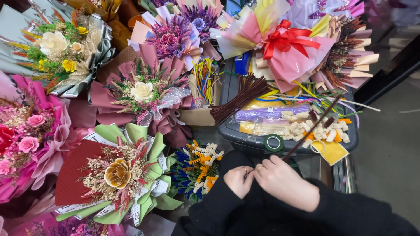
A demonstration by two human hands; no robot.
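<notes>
Black-sleeved, both hands meet low in view — the right hand [284,179] has its fingers pinched on the near end of a long brown fuzzy pipe-cleaner stem [313,126], which slants up-right over the dark plastic bin [227,126]; the left hand [238,180], fingers curled, touches the same end.

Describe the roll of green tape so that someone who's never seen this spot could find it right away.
Start at the dark plastic bin filled with pipe cleaners, right of the bouquets. The green tape roll lies flat on its near rim, just above the right hand. It is the only dark green ring there; the ring beside it is thin and pale.
</notes>
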